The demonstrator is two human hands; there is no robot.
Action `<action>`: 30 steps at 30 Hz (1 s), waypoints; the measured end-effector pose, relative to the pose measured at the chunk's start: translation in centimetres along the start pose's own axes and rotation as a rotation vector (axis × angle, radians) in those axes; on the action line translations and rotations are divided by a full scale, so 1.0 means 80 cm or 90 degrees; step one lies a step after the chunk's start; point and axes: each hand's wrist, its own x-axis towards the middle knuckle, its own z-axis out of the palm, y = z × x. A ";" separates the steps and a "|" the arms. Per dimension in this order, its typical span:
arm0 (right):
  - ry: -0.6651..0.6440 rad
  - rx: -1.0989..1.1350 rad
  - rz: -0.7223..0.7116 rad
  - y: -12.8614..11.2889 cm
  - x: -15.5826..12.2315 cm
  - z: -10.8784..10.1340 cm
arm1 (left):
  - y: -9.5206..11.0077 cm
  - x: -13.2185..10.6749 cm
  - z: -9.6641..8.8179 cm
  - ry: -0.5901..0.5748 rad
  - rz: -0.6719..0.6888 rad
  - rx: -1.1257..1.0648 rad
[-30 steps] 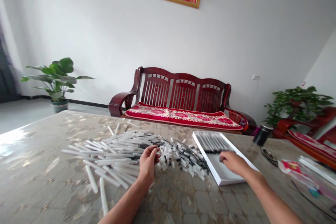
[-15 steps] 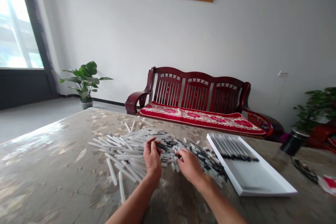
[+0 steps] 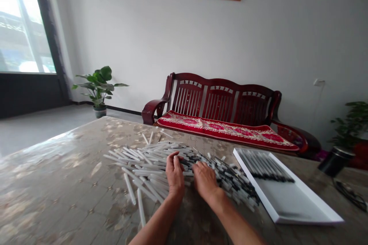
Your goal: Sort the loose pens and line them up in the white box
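The tubes [image 3: 135,157] lie on the nearer left hand's [image 3: 175,176] left, long axes mostly pointing toward it, small parts [image 3: 237,185] right of the right hand [image 3: 205,180], both hands' fingers curled, any hold hidden.

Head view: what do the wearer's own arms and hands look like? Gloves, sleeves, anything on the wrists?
Left hand and right hand: both ungloved. Forearms: bare as far as they show, slimmer towards the wrist. No sleeve, watch, bracelet or cable in view on either. Parts of both hands are hidden, so rings can't be ruled out.
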 end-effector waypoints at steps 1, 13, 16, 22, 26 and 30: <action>0.002 -0.007 0.006 0.005 -0.004 0.001 | 0.002 -0.003 0.001 -0.021 -0.019 -0.007; 0.019 0.057 0.023 0.024 -0.032 0.006 | 0.007 -0.026 0.007 -0.173 -0.056 0.024; 0.017 0.050 0.031 0.027 -0.036 0.006 | 0.008 -0.029 0.008 -0.197 -0.056 0.015; 0.036 0.104 0.010 0.027 -0.047 0.005 | 0.014 -0.037 0.011 -0.208 -0.080 -0.002; 0.015 0.070 0.027 0.018 -0.047 0.003 | 0.012 -0.035 0.008 -0.193 -0.094 -0.013; 0.024 0.053 0.044 0.024 -0.046 0.005 | 0.010 -0.034 0.005 -0.191 -0.102 -0.023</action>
